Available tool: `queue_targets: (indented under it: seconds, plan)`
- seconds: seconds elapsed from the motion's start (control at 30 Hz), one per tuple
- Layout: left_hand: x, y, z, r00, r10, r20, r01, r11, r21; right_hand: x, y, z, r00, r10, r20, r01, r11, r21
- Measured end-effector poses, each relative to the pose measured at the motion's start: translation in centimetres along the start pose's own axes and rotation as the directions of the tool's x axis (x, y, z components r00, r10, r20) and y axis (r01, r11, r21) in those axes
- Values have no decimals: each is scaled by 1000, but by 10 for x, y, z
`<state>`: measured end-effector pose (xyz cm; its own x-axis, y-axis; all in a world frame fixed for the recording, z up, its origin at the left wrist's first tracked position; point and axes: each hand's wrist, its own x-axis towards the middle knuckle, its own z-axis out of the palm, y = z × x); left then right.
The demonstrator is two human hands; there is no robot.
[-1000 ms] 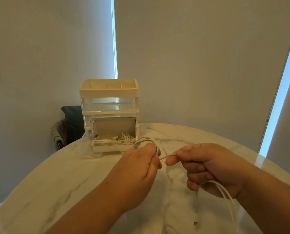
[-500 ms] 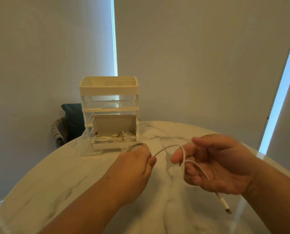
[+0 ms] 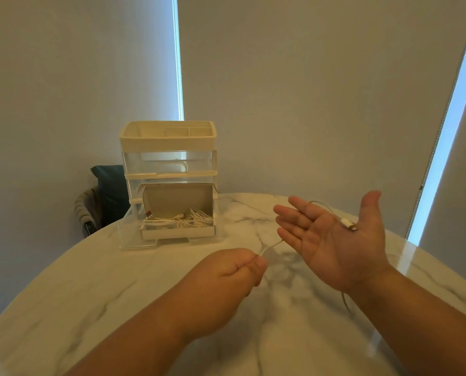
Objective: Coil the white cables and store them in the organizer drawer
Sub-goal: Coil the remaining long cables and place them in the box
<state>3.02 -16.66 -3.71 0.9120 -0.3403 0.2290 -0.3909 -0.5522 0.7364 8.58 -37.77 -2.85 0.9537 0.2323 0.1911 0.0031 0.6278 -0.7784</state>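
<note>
Thin white charging cable (image 3: 270,246) spans both hands above the marble-patterned bench (image 3: 90,280). Left hand (image 3: 233,274) pinches it between thumb and fingers. Right hand (image 3: 335,240) lies flat, palm up, with the plug end (image 3: 350,226) loose on the palm. Judgement: light, limp and smooth, so it may slide off; best gripped near the plug. The open bottom drawer (image 3: 177,234) of the cream plastic organizer, far left, holds other white cables (image 3: 192,216).
</note>
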Motion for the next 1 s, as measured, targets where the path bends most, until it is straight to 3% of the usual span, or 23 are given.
queue_targets:
  seconds: [0.1, 0.17, 0.2, 0.27, 0.3, 0.33, 0.37, 0.43, 0.47, 0.5, 0.53, 0.57, 0.6, 0.63, 0.67, 0.73, 0.8, 0.83, 0.93, 1.0]
  plan:
    - [-4, 8, -6, 997, -56, 54, 72, 928, -365, -1, -4, -8, 995, -69, 65, 66, 997, 46]
    - [-4, 11, -12, 993, -104, 52, 112, 721, -684, -1, -4, -10, 986, -53, 156, 57, 998, -22]
    - [-4, 13, -14, 992, -113, 57, 114, 600, -792, -1, 0, -10, 982, -37, 187, 65, 987, -148]
    - [-4, 15, -17, 995, -97, 31, 69, 421, -905, -6, 17, -6, 973, -20, 228, 147, 819, -555]
    - [-3, 16, -18, 995, -96, 6, 40, 358, -933, -8, 26, 0, 970, -55, 235, 210, 672, -710]
    - [-3, 17, -20, 994, -110, -16, 19, 309, -951, -10, 35, 6, 976, -78, 204, 209, 600, -772]
    - [-3, 19, -21, 990, -134, -37, 1, 272, -962, -11, 44, 11, 984, -94, 154, 179, 591, -787]
    - [-4, 19, -25, 983, -169, -69, -33, 210, -977, -13, 54, 17, 996, -33, 81, 76, 794, -603]
    - [-5, 19, -26, 981, -174, -82, -49, 184, -982, -14, 56, 21, 997, 36, 67, -3, 900, -437]
    - [-5, 19, -28, 979, -179, -94, -65, 159, -985, -14, 56, 20, 994, 92, 58, -68, 940, -334]
    - [-4, 19, -30, 976, -191, -107, -82, 134, -988, -14, 55, 21, 990, 133, 53, -107, 933, -343]
    - [-4, 18, -33, 971, -206, -120, -99, 113, -989, -14, 54, 20, 988, 145, 54, -101, 868, -487]
    - [-3, 17, -35, 965, -224, -136, -116, 98, -988, -14, 54, 21, 992, 117, 39, -59, 730, -681]
    - [-2, 15, -37, 957, -245, -152, -134, 90, -987, -14, 55, 20, 995, 84, 43, -16, 595, -803]
    - [0, 14, -38, 950, -266, -166, -148, 85, -985, -14, 57, 20, 998, 47, 46, 15, 526, -851]
    - [2, 11, -39, 937, -301, -178, -162, 80, -984, -17, 61, 24, 999, 51, -15, -45, 647, -761]
    - [4, 9, -39, 926, -328, -188, -176, 68, -982, -16, 65, 29, 987, 124, -99, -157, 857, -491]
    - [5, 8, -38, 919, -342, -198, -190, 58, -980, -15, 64, 29, 978, 160, -137, -199, 914, -354]
    - [6, 6, -39, 884, -385, -265, -253, 81, -964, -14, 54, 32, 969, 201, -145, -231, 944, -234]
    - [6, 6, -39, 860, -389, -329, -295, 146, -944, -19, 51, 36, 977, 205, -53, -207, 876, -436]
